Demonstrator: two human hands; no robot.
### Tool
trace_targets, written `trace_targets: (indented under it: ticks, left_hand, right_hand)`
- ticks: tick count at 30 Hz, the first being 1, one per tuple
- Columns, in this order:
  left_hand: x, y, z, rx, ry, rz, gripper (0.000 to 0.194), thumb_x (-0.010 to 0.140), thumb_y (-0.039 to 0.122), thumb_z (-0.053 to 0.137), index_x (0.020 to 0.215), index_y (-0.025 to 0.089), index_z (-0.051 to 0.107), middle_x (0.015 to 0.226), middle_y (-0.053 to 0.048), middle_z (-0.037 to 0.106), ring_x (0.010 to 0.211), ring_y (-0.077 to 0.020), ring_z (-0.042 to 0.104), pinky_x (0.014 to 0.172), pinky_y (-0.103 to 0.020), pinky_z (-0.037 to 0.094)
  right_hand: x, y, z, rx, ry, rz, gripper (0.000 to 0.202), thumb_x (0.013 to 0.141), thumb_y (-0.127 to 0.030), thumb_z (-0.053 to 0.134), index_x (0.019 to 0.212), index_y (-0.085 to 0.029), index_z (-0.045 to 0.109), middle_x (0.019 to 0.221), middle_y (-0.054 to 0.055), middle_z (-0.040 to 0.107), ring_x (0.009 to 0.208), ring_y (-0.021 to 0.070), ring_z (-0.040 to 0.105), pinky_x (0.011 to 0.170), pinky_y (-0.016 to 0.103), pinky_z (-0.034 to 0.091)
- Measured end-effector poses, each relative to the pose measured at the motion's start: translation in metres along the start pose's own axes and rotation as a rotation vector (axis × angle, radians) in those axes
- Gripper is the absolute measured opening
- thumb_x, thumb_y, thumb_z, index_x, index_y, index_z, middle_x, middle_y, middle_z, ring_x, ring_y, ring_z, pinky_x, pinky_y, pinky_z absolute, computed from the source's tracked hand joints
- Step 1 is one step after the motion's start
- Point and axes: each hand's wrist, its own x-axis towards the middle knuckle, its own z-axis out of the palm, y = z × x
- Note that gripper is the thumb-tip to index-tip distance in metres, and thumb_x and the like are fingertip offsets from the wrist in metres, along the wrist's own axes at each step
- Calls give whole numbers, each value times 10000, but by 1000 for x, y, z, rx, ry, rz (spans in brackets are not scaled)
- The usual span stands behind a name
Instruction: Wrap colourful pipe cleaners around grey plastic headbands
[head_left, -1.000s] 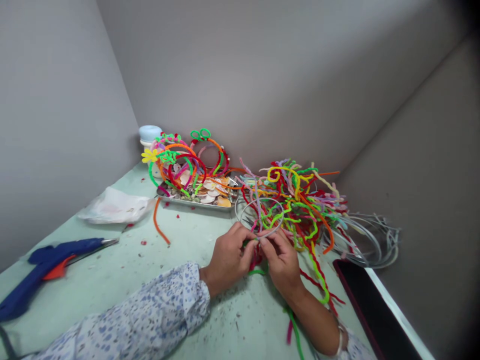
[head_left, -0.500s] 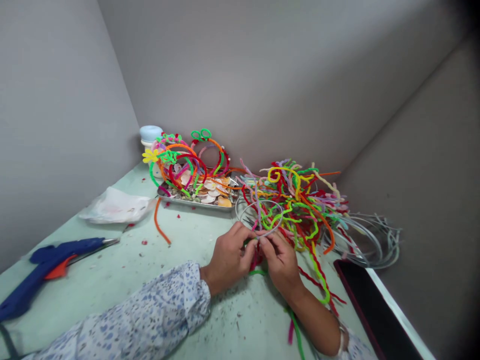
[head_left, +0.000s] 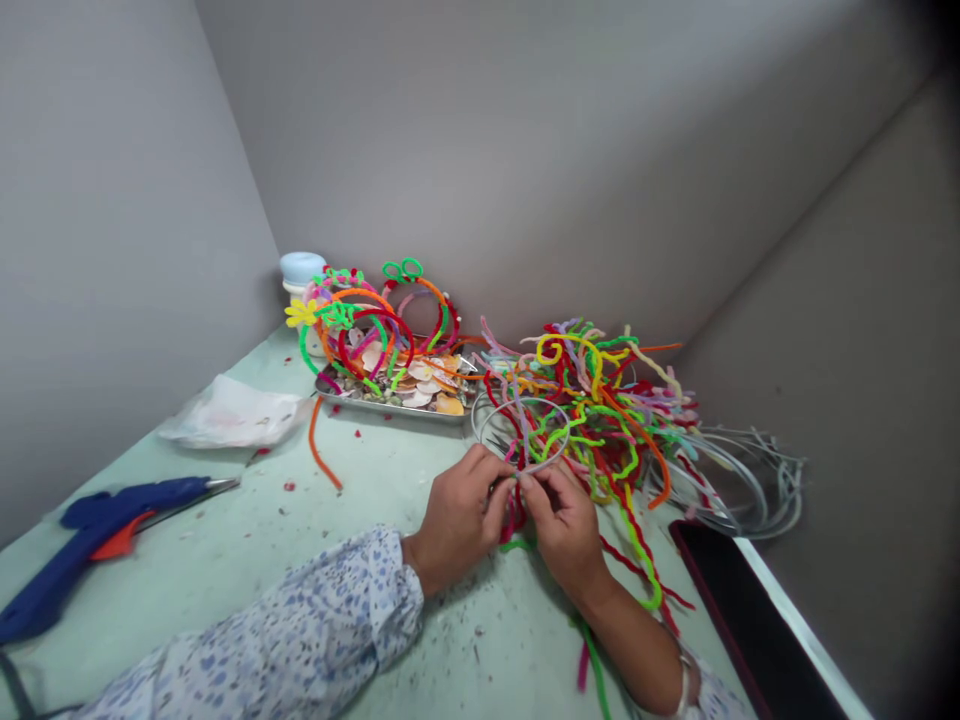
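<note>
My left hand [head_left: 461,515] and my right hand [head_left: 566,525] meet near the front of the pipe cleaner pile. Both are closed in a pinch on the lower side of a thin grey hoop [head_left: 568,430], which stands up above the fingertips. A lilac pipe cleaner [head_left: 523,425] rises at the pinch point, inside the hoop's outline; whether it is joined to the hoop I cannot tell. Dark red pipe cleaner [head_left: 513,522] shows just below the fingers, partly hidden. The exact spot between the fingertips is covered.
Pipe cleaners [head_left: 600,400] of many colours pile up behind my hands, beside grey hoops [head_left: 757,490]. A metal tray [head_left: 397,408] holds shells, with decorated headbands [head_left: 375,320] over it. A blue glue gun [head_left: 105,520], a plastic bag [head_left: 232,415] and a phone [head_left: 742,610] lie around.
The hoop has shifted very slightly, and the lilac pipe cleaner leans a little farther right. Both hands keep their pinch in nearly the same place.
</note>
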Motion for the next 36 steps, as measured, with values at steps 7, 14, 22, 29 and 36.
trace_targets:
  ticks: [7, 14, 22, 29, 36]
  left_hand:
    - [0, -2, 2, 5, -11, 18, 156, 899, 166, 464, 953, 174, 610, 877, -47, 585, 833, -155, 554, 748, -264, 443]
    - [-1, -6, 5, 5, -12, 10, 233, 897, 164, 469, 1083, 186, 608, 916, -52, 581, 846, -150, 564, 754, -259, 458]
    - [1, -3, 1, -28, 18, -7, 167, 893, 163, 485, 966, 167, 635, 878, -49, 586, 834, -147, 566, 758, -262, 457]
    - [2, -6, 1, -22, 99, -22, 148, 886, 163, 497, 948, 167, 631, 884, -49, 594, 848, -153, 574, 769, -267, 457]
    - [3, -2, 0, -27, 105, -31, 155, 893, 154, 473, 967, 175, 608, 913, -52, 589, 869, -157, 567, 784, -275, 454]
  right_hand:
    - [0, 3, 0, -8, 13, 19, 175, 899, -299, 533, 771, -201, 601, 731, -9, 503, 680, 145, 499, 638, 287, 401]
    - [-1, 3, 0, -21, 5, 31, 207, 901, -310, 525, 740, -199, 594, 720, -6, 502, 674, 147, 492, 629, 286, 396]
    - [0, 1, 1, -11, -21, 23, 162, 895, -302, 528, 803, -203, 616, 750, 3, 528, 694, 150, 515, 648, 282, 420]
    - [-1, 10, 6, 5, -43, 105, 166, 870, -316, 558, 984, -209, 613, 809, 18, 599, 674, 150, 555, 621, 272, 460]
    - [-2, 5, 8, 69, 29, 103, 146, 860, -271, 563, 986, -206, 602, 883, 38, 643, 734, 159, 604, 639, 270, 500]
